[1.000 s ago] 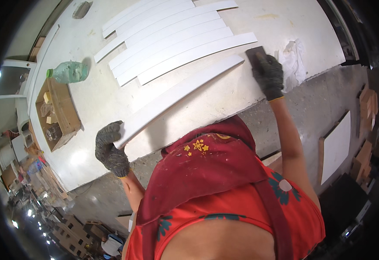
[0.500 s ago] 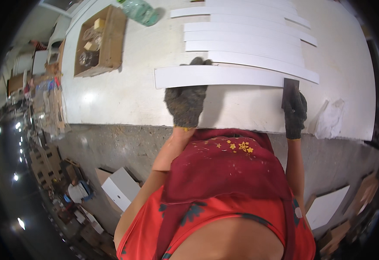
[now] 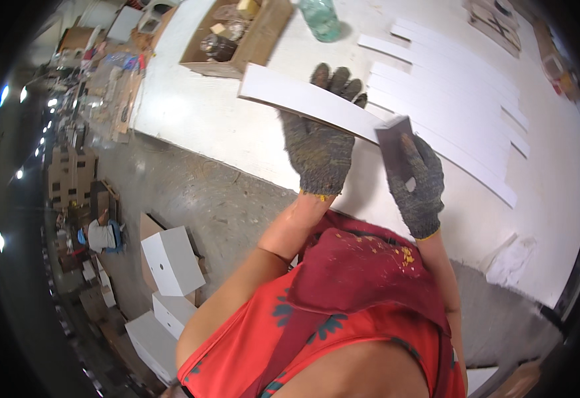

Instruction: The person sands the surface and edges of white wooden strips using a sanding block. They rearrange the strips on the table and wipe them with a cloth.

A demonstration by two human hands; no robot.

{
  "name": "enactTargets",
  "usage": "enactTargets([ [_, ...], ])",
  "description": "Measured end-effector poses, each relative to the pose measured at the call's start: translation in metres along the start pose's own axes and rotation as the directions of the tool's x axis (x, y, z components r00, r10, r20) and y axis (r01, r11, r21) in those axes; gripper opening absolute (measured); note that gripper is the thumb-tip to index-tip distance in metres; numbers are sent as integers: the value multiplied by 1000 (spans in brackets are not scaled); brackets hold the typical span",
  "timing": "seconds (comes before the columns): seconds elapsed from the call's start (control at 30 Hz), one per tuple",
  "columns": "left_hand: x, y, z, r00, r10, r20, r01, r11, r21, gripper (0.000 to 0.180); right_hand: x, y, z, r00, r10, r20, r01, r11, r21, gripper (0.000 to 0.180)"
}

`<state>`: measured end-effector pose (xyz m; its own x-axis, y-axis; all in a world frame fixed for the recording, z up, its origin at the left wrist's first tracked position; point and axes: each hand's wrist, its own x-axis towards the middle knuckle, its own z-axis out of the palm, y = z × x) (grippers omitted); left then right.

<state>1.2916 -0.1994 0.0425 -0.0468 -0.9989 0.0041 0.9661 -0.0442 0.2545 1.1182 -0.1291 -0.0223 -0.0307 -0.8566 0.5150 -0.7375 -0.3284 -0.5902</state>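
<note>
head view: left hand (image 3: 319, 149) grips white strip (image 3: 303, 101); right hand (image 3: 414, 180) clutches dark block (image 3: 394, 141)

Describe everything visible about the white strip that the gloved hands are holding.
The white strip is a long, thin, flat board, smooth and painted-looking, with a squared left end. It is lifted off the white table, tilted, running from upper left down to the right. The left hand grips its middle from beneath, fingers curling over the far edge. The right hand presses a dark block against its right part.
</note>
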Motion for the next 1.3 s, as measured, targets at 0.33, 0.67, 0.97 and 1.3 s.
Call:
enactTargets([
  [0.33, -20, 40, 1, 984, 137, 115, -179, 775, 606, 80, -25, 47, 6, 988, 126, 84, -138, 980, 147, 63],
  [0.67, -40, 51, 5, 987, 36, 156, -160, 280, 947, 73, 70, -66, -38, 963, -240, 125, 186, 922, 340, 65],
  [0.97, -64, 72, 18, 986, -70, -153, 80, -603, 794, 50, 109, -113, -30, 812, -529, 246, 442, 834, 331, 68],
  [1.3, -61, 74, -31, 969, 2, 246, -207, 547, 811, 70, 38, -12, -1, 962, 96, 254, -203, 876, 437, 59],
])
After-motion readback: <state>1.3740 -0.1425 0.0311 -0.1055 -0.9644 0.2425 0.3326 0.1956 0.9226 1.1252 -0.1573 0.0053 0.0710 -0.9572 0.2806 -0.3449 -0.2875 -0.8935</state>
